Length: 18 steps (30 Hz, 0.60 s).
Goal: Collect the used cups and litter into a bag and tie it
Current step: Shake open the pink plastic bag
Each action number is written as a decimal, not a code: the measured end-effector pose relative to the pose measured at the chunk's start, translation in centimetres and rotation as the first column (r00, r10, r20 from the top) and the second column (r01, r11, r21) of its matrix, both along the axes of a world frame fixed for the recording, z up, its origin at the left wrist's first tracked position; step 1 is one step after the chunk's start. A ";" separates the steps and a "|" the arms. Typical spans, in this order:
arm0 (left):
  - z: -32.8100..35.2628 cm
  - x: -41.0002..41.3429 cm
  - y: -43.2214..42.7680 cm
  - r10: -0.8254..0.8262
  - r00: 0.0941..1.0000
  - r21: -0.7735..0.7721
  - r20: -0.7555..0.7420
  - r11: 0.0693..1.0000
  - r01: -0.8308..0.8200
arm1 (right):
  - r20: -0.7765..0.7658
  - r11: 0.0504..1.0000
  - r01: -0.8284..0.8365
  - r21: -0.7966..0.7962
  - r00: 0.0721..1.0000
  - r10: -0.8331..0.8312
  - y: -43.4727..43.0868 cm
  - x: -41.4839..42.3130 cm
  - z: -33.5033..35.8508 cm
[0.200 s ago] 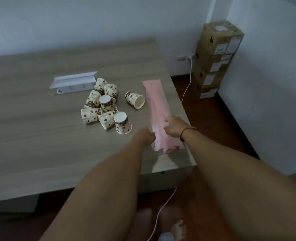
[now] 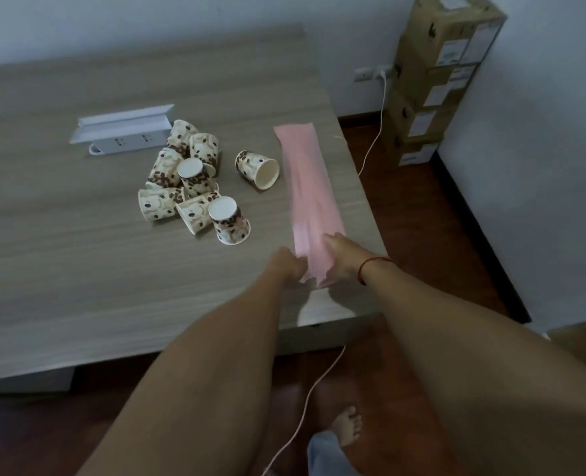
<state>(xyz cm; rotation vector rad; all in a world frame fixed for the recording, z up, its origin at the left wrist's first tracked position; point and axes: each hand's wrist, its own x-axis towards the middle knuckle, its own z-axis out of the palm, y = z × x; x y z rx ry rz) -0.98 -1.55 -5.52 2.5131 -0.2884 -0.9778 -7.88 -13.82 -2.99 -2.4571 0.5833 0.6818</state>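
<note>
Flat on the table point(image 2: 78, 286), along its right edge: a long pink bag point(image 2: 305, 187), far end toward the back, near end close to the front right corner. Held at that near end by both hands. Pinched on its left side by the left hand point(image 2: 286, 266), fingers curled in tight. Gripped on its right side by the right hand point(image 2: 345, 259), palm down, fingers bent over the pink plastic, a red string point(image 2: 370, 264) round the wrist. Lifted a little off the wood at the held end, with a dark shadow under it. Both arms stretched out long over the front edge, almost straight, close together at the hands and wider apart nearer the body.

Left of the bag, near the middle of the table: a heap of paper cups point(image 2: 181, 180) with brown spots, most on their sides, touching each other. At the front of the heap, nearest the left hand but apart from it: an upside-down cup point(image 2: 229, 219). Between the heap and the bag: a lone cup point(image 2: 258, 169) on its side, open mouth turned to the bag, close but not touching. Behind the heap, toward the back left: a white power strip point(image 2: 126, 142), with a white folded box point(image 2: 123, 120) just behind it.

Off the table, by the wall past the right edge: a stack of brown boxes point(image 2: 436, 80). On the floor below the front edge: a thin cord point(image 2: 305, 400) and a bare foot point(image 2: 346, 426).
</note>
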 end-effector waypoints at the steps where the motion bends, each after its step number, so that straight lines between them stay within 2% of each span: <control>1: -0.6 -0.1 -0.3 0.026 1.000 -0.023 -0.014 0.999 -0.026 | -0.013 1.000 -0.024 -0.004 1.000 0.024 -0.2 -0.1 -0.7; 4: -1.4 -0.3 -1.6 0.115 0.988 -0.126 -0.101 0.984 -0.127 | 0.042 1.000 0.023 -0.006 0.999 -0.023 -0.6 -0.6 -1.9; 6: -0.6 -0.7 -2.7 0.147 0.979 -0.199 -0.144 0.964 -0.174 | 0.139 0.983 0.169 0.066 0.974 -0.177 -1.3 -1.2 -1.9; 8: 0.4 -1.0 -3.5 0.227 0.955 -0.272 -0.190 0.922 -0.274 | 0.206 0.952 0.286 0.112 0.930 -0.304 -2.2 -1.7 -1.6; 12: 3.1 -1.3 -6.4 0.357 0.895 -0.393 -0.267 0.808 -0.439 | 0.295 0.893 0.425 0.147 0.843 -0.449 -5.0 -2.8 1.1; 15: 6.2 -2.1 -9.3 0.340 0.881 -0.467 -0.328 0.752 -0.464 | 0.328 0.819 0.547 0.172 0.753 -0.571 -7.0 -3.3 4.3; 18: 9.5 -3.3 -11.3 0.193 0.904 -0.486 -0.381 0.791 -0.373 | 0.357 0.763 0.625 0.165 0.683 -0.637 -8.8 -4.2 6.7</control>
